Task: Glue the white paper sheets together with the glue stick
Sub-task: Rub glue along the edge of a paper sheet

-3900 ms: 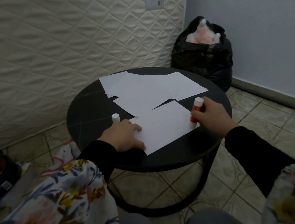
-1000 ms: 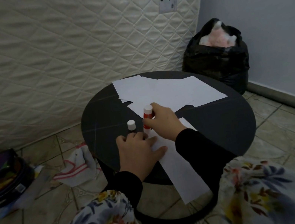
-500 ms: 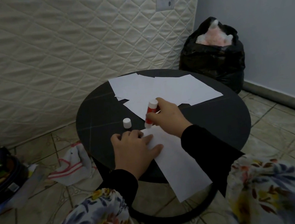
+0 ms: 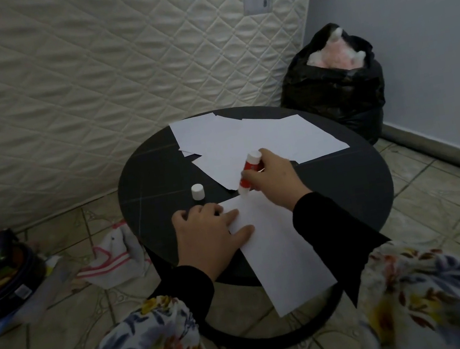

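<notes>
White paper, one loose sheet (image 4: pixel 277 245), is pressed flat on the table (image 4: pixel 346 185) by the left hand (image 4: pixel 211 235); its near end overhangs. One glue stick (image 4: pixel 249 172) is gripped by the right hand (image 4: pixel 276 175), tip at the sheet's far edge. Slipping could smear glue onto the table. One cap (image 4: pixel 198 192) stands nearby; several overlapping sheets (image 4: pixel 262 141) lie beyond, uncountable.

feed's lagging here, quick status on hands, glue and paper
Left hand flat on near sheet. Right hand grips glue stick, tip at sheet's far edge. Cap off, beside it.
</notes>
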